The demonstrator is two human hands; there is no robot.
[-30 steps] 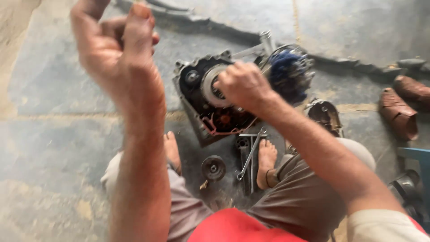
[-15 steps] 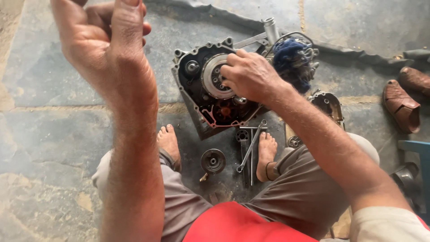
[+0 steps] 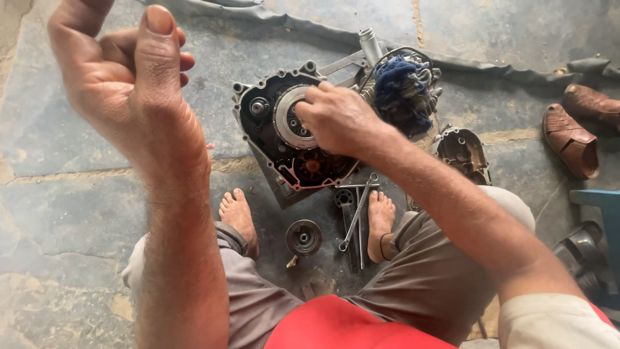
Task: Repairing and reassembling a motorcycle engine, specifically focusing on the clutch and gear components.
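A dark open engine case lies on the stone floor in front of me, with a round silver clutch plate in its middle. My right hand reaches down onto that plate, fingers closed around its right side. My left hand is raised close to the camera, well left of and above the engine, with curled fingers and the thumb pointing up; whether anything lies in the palm is hidden. A blue rag sits on the engine's far right.
Between my bare feet lie a small round metal part and several wrenches. An engine cover lies to the right, brown sandals further right. A black rubber strip runs along the back.
My left hand has stayed raised, shifting slightly. My right hand has stayed on the clutch plate. The view has steadied and moved closer to the engine.
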